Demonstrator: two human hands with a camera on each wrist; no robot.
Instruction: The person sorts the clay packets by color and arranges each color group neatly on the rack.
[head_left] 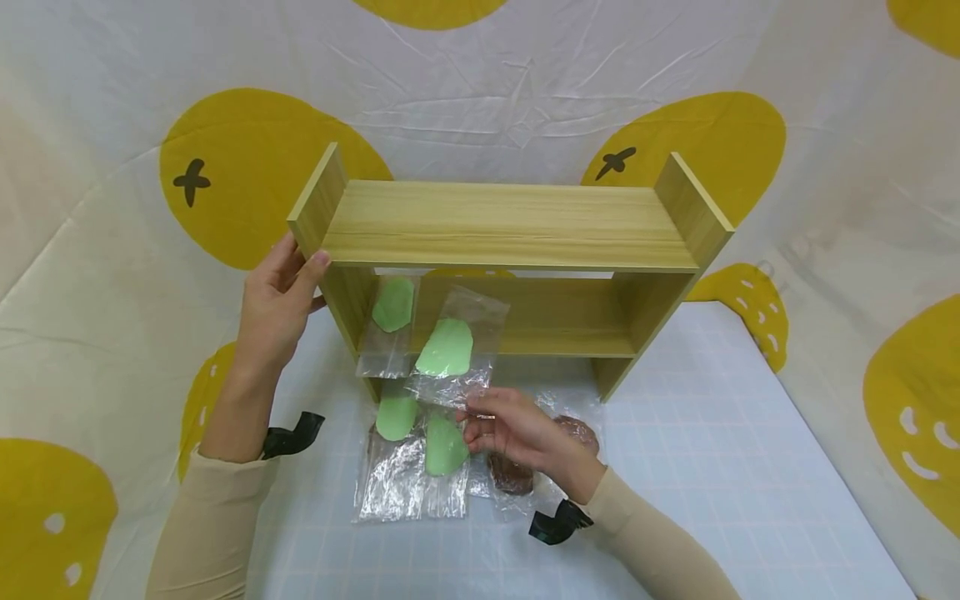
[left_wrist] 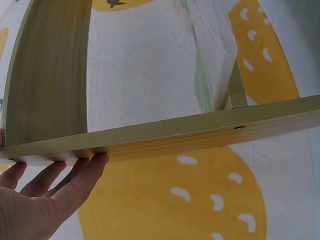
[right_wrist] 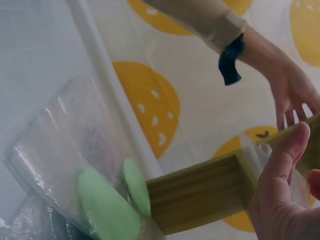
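My left hand (head_left: 279,302) grips the left side panel of a small wooden shelf (head_left: 510,223), thumb at its front edge; in the left wrist view the fingers (left_wrist: 82,177) press on the panel's outer face. At the front of the middle tier, my right hand (head_left: 521,429) pinches the lower edge of a clear plastic bag (head_left: 483,321) with a light green patch. Left of it, another clear bag with a green patch (head_left: 393,304) lies on that tier, its lower end hanging over the edge.
Below the shelf, clear bags (head_left: 393,479) with green patches lie on the pale checked table (head_left: 690,467). Brown items (head_left: 512,473) in clear bags lie beside them, partly behind my right hand. A white cloth with yellow shapes (head_left: 697,142) hangs behind.
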